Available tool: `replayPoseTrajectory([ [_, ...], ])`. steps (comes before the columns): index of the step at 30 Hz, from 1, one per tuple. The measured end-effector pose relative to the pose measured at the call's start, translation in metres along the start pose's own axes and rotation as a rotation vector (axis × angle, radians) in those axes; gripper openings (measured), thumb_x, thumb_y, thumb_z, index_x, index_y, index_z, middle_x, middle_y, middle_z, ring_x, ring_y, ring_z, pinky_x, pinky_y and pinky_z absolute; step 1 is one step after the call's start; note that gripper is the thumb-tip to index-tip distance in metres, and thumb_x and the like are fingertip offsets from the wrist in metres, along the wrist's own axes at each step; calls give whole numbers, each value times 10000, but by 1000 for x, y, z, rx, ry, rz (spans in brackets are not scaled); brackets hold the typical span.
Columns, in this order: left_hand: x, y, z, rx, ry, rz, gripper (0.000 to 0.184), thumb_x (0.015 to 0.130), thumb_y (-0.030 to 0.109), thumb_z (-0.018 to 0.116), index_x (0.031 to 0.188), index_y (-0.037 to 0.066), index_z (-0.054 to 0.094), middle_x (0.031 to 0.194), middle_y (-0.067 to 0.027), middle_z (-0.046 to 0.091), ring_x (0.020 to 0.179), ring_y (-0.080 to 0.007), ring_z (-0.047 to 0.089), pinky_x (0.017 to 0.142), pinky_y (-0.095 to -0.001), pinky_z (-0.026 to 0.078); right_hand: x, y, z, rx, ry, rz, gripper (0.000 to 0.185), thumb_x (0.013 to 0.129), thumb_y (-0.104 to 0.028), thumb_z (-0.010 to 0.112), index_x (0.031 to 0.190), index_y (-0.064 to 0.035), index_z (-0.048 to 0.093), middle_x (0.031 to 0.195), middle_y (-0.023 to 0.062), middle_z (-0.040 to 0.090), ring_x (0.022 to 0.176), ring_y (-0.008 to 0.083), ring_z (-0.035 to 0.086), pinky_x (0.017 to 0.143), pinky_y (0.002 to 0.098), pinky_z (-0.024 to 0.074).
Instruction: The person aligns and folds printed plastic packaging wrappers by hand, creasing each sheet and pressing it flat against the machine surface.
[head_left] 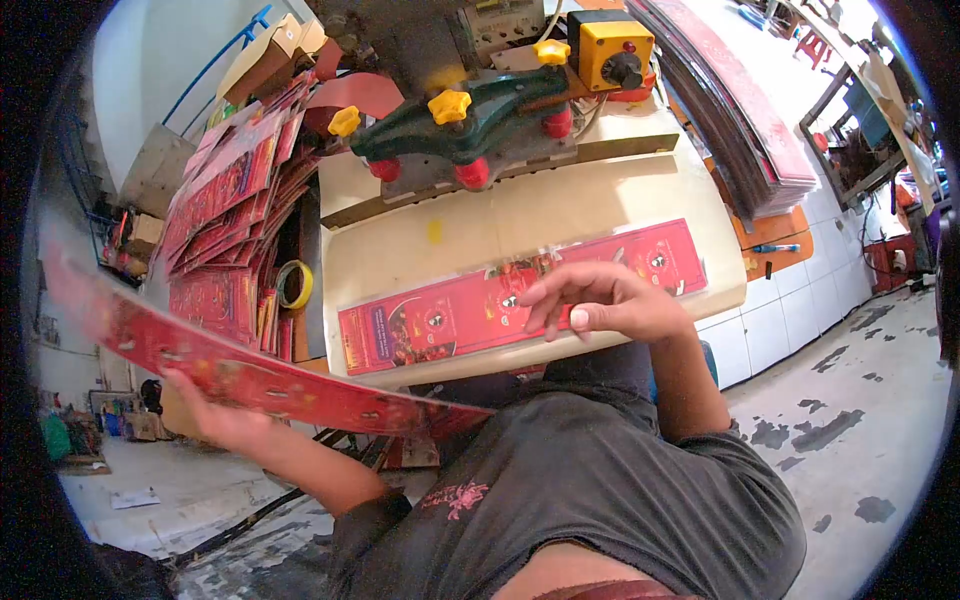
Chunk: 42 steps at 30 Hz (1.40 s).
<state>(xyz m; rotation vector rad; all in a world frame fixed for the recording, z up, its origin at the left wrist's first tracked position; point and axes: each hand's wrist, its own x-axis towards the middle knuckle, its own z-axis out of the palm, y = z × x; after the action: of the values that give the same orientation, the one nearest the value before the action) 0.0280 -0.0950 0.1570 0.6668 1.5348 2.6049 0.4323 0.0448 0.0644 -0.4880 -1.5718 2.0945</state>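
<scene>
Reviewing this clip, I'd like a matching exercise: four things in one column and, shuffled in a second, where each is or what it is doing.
Column one
1. Tape roll
2. Left hand
3. Star-shaped knobs
4. Right hand

Column two
A. Holding a raised red sheet
B. Over a flat red sheet on the cream surface
C. Beside the piled red sheets
D. Yellow, on and beside the dark green frame

Right pairs: 1-C, 2-A, 3-D, 4-B

L hand (222,412) gripping out to side, R hand (610,300) approx. half-curled.
</scene>
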Motion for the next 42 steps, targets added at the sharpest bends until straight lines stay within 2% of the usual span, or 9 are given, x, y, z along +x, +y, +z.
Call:
replayPoseTrajectory([
  [3,3,4,13,-11,50,85,523,953,349,616,1371,51,518,1361,-127,542,1223,-232,528,1023,-461,423,4,15,1,65,-159,-146,839,849,-499,718,1403,68,446,1388,215,529,1300,298,506,1039,408,426],
  [6,6,-29,4,-202,67,-62,572,930,391,634,1395,84,506,1348,-122,571,1211,-308,555,1006,-525,447,7,24,5,184,-59,-292,944,803,-557,741,1414,87,419,1426,222,490,1327,307,479,1053,422,418],
  [10,-28,-60,28,-95,133,-155,576,958,482,535,1368,78,515,1359,-120,556,1237,-314,544,1033,-535,440,-1,12,3,166,-20,-115,961,763,-559,783,1388,92,453,1248,159,630,1064,220,637,880,337,504],
  [11,-29,-72,29,-92,135,-156,576,958,482,535,1368,78,515,1359,-120,556,1237,-314,544,1033,-535,440,-2,1,13,117,31,-136,755,822,-458,777,1309,71,547,1121,106,678,925,136,639,774,279,503],
  [15,-40,-108,28,-209,51,-288,537,943,454,583,1324,78,541,1246,-105,629,1110,-304,620,941,-498,510,3,7,20,-211,353,-84,314,969,-248,637,1138,16,666,993,44,705,904,87,618,758,253,501],
  [21,-51,-131,10,-173,-130,-639,293,924,234,659,1149,51,621,1070,-81,687,942,-212,675,786,-415,575,-15,6,-11,86,631,-60,338,987,-267,601,1152,25,643,1023,62,694,920,94,641,812,256,512],
  [30,-86,-139,3,-261,-355,-716,277,942,143,625,1183,9,593,1143,-85,663,1019,-194,658,866,-396,553,-39,0,-41,117,626,-161,584,816,-221,636,1318,59,532,1187,164,644,1061,199,637,951,319,491],
  [40,-100,-143,12,-289,-418,-770,324,915,143,662,1206,29,572,1129,-76,665,994,-196,660,784,-385,565,-40,-7,-39,-40,825,-205,317,893,-233,587,1075,24,628,1054,118,640,1005,176,593,934,300,438],
  [42,-104,-139,18,-236,-411,-729,321,907,152,679,1184,22,583,1037,-78,693,764,-143,695,577,-277,579,-45,1,-52,-190,902,-196,295,898,-220,575,1062,20,626,1055,111,631,1041,188,578,963,312,420],
])
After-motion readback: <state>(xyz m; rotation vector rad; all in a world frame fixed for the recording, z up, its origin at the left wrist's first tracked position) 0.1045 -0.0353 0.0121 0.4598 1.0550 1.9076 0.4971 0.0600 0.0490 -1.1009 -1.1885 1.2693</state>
